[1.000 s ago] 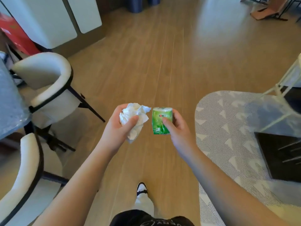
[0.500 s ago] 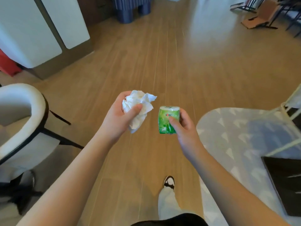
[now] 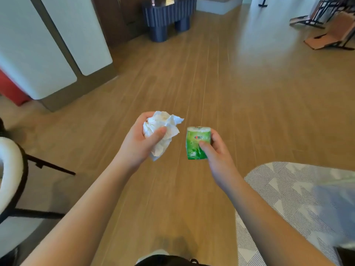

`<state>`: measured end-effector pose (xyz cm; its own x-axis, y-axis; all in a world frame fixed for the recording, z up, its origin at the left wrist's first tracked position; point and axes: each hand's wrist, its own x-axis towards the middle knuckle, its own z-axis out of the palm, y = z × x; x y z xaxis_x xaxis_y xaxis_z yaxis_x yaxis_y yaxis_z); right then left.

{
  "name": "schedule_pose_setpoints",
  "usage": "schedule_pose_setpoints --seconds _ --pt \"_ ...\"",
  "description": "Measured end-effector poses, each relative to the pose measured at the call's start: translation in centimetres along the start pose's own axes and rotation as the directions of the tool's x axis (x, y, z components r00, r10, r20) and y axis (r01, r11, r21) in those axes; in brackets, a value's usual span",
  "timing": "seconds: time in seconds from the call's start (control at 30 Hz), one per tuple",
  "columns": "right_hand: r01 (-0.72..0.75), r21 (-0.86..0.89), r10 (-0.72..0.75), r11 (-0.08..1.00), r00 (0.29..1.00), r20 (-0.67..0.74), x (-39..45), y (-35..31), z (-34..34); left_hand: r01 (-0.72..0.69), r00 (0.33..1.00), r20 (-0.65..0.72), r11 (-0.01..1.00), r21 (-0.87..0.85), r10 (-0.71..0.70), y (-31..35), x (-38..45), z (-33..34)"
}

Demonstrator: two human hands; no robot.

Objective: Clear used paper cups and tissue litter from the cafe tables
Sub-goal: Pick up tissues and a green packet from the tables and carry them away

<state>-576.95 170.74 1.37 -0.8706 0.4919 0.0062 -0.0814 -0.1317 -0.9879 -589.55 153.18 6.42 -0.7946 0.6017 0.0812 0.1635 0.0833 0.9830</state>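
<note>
Closest to you, your two bare forearms reach forward over the wooden floor, with the patterned rug just under your right arm and a white-padded chair at your left edge. Your left hand is curled around a crumpled white tissue, thumb pressed across its front, loose paper sticking out above and below the fist. Your right hand grips a small green tissue pack, held upright, thumb on its printed face and fingers wrapped behind; I cannot tell what the pack holds. The two items sit near each other, not touching. Farther off stands a ribbed blue table, and white panels line the left.
</note>
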Motion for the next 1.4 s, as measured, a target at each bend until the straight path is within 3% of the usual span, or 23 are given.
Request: schedule_pose_setpoints --seconds 0.33,0.67,1.1,1.4 --pt "-0.034 -0.030 0.034 0.999 0.999 0.009 21.6 1.8 0.6 0.030 0.999 -0.039 0.999 -0.030 -0.031 -5.6 19.8 -3.1" --pt "0.008 -0.001 -0.008 1.000 0.999 -0.032 40.6 -0.1 1.0 0.020 1.000 -0.005 0.998 -0.052 -0.021 -6.4 40.1 -5.5" --pt "0.012 0.055 -0.010 0.998 0.999 -0.038 65.3 -0.5 -7.7 0.079 0.997 0.003 0.994 -0.070 -0.079 -8.1 65.0 1.7" --pt "0.026 -0.001 -0.026 1.000 1.000 -0.009 81.1 -2.5 -14.9 0.066 0.998 0.013 0.996 -0.055 -0.065 -8.1 81.5 6.1"
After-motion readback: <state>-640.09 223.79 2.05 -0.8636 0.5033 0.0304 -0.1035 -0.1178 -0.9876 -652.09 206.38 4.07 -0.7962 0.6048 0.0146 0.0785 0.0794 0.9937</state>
